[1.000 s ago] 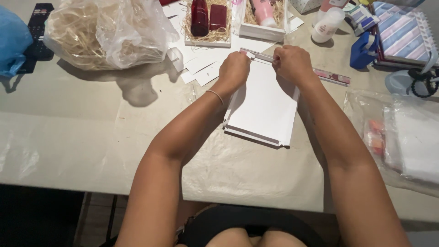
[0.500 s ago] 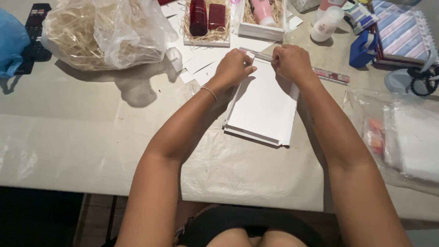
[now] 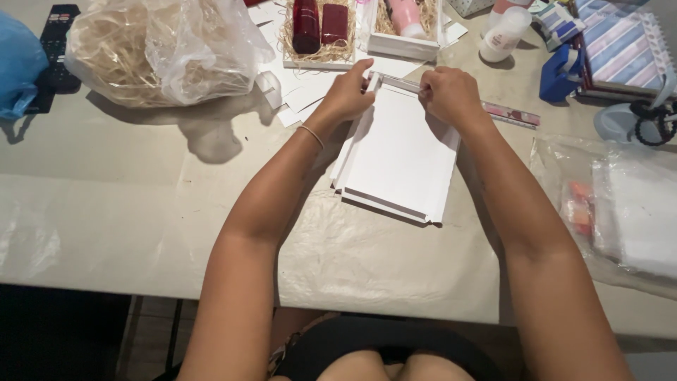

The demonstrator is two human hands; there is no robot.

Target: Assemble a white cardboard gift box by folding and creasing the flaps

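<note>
1. Plastic-covered table (image 3: 127, 212) is spread with packing supplies
2. Nearest, a flat white cardboard box (image 3: 398, 159) lies partly folded: side flaps are raised, the far flap is not yet tucked
3. Both forearms are stretched forward; the left hand (image 3: 349, 92) and right hand (image 3: 448, 95) are pinched on the box's far edge
4. Farther off, a bag of straw (image 3: 155, 46) and two filled gift boxes (image 3: 321, 32) are seen

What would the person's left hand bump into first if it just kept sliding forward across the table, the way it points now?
Probably the white tray of straw holding two dark red bottles, which lies just past the left hand and the folded white cardboard it grips. Loose white card pieces lie flat in between.
</note>
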